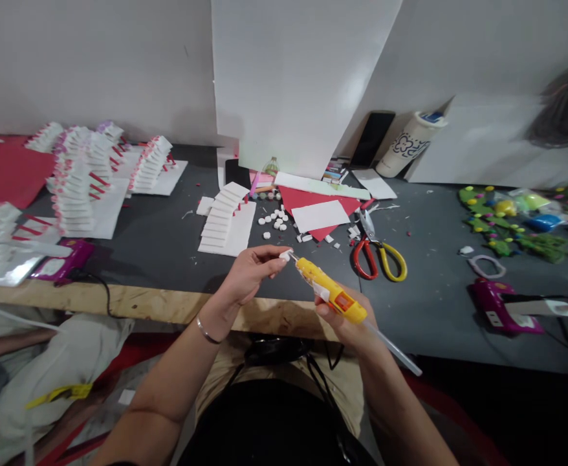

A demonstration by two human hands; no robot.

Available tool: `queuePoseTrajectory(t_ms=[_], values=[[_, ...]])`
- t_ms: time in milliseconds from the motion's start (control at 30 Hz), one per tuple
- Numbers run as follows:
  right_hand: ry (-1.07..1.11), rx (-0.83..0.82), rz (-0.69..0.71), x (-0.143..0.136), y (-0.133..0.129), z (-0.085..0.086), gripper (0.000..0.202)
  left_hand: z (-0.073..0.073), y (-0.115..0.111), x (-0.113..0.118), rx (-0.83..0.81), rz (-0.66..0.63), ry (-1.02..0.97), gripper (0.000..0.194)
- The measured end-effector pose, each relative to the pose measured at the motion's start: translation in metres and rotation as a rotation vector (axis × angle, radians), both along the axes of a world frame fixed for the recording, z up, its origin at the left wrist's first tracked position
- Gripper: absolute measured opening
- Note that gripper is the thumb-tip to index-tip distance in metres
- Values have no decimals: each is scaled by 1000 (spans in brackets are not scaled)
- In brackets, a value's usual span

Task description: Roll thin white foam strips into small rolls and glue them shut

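Your dark grey work table [167,246] with raw wooden edge carries red-and-yellow-handled scissors [378,255], white foam staircase model [226,219], scattered small white foam discs [275,221], magenta glue gun [500,304].

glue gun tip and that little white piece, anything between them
Nothing visible. The yellow glue gun in the right hand has its nozzle right at the small white piece pinched in the left hand.
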State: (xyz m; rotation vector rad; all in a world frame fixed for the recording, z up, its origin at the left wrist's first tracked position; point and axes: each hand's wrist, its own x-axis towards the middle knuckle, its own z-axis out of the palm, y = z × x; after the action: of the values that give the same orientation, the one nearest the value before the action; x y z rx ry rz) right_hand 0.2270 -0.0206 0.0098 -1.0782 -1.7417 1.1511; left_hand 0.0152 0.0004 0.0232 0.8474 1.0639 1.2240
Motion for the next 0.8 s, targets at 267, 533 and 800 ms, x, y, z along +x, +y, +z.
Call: queuePoseTrajectory(t_ms=[267,533,800], values=[[-31,25,-25,-1,0,0,34,-1,0,0,-5,3,25,29],[-67,44,-21,1,-1,2,37,1,0,1,-19,13,4,27],[-77,22,-28,0,0,4,36,0,0,0,-21,17,31,30]])
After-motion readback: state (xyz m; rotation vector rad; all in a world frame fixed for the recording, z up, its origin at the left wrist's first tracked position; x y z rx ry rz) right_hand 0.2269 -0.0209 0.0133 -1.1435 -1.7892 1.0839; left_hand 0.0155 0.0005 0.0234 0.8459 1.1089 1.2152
